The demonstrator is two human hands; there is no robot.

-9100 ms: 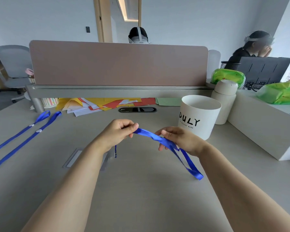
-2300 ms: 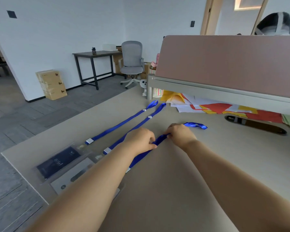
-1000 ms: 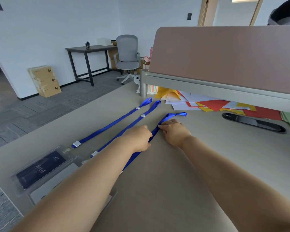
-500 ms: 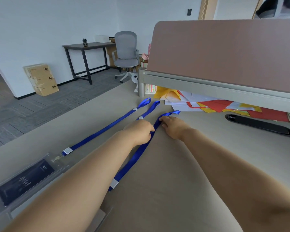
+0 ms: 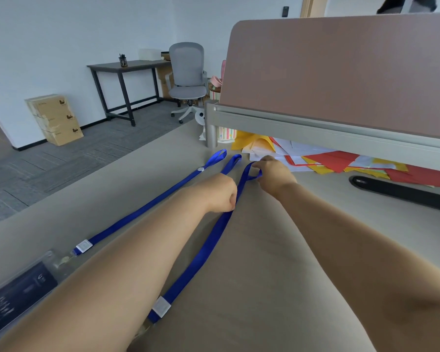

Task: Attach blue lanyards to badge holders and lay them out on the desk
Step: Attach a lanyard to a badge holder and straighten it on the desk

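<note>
We see the lanyard [image 5: 206, 247] lying on the desk [image 5: 264, 250]. Its long axis runs from the white clasp [image 5: 160, 307] at the near left away to the far right, and its loop points toward the divider panel [image 5: 341, 72]. It lies almost parallel to the outer lanyard [image 5: 142, 209] on its left.

Our left hand [image 5: 221, 193] sits about midway along the strap, its fingers curled tight against it. Our right hand [image 5: 272, 172] is at the far end, with thumb and fingertips pinching the loop and holding it slightly open.

The middle lanyard [image 5: 233, 162] shows only its loop, because our left forearm covers the rest. The same forearm hides whatever hangs below the white clasp, so we cannot tell what is fastened there. The fingertips of the left hand are tucked out of sight. A badge holder [image 5: 18, 293] with a dark card lies at the near left, blurred and cut off by the frame edge. Coloured papers [image 5: 328, 161] lie partly under the panel's shelf.

Half a second ago the loop bent off to the right, flat on the desk. Now it is drawn round nearly in line with the strap, level with the other two loops. The right hand has moved up to the loop's tip.
</note>
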